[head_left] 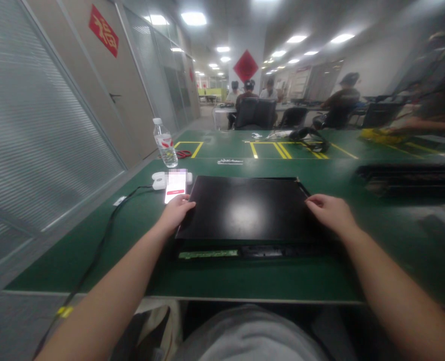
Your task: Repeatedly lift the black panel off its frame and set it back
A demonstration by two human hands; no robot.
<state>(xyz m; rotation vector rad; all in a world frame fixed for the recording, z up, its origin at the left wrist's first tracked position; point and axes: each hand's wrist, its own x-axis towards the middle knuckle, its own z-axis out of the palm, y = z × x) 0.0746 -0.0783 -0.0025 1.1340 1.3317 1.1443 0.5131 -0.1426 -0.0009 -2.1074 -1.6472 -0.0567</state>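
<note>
A black flat display panel (241,208) lies in front of me on the green table, a bright reflection on its glossy face. Its left edge is in the grip of my left hand (175,215), thumb on top and fingers partly hidden. On the opposite side, my right hand (331,213) pinches the panel's right edge near a dark frame that shows at the far right corner. Along the near side, a green circuit board strip (208,254) sits beside a dark strip (278,251), just below the panel's front edge.
Beyond my left hand are a lit phone (176,185), a white power strip (159,180) with a black cable, a water bottle (165,144) and red scissors (183,154). Black parts (406,179) lie to the right. A blurred person (438,108) sits across the table.
</note>
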